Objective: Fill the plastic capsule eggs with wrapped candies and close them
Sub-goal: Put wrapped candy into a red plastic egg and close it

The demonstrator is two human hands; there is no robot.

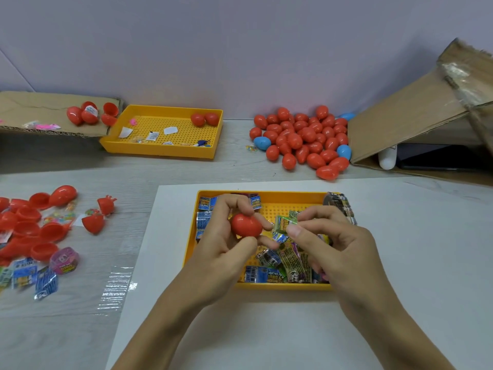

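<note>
Item: red plastic capsule egg [246, 225], gripped in curled fingers of left hand [226, 236] above yellow perforated plastic tray [266, 196] of wrapped candies [282, 263]. Right hand [333, 236] pinched a green foil-wrapped candy [285, 224] just beside the egg. Pile of closed red and blue eggs [301, 140] lay well apart, behind the tray.

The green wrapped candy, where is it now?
In the head view, the right hand pinches the green wrapped candy over the near yellow tray, right of the red egg.
</note>
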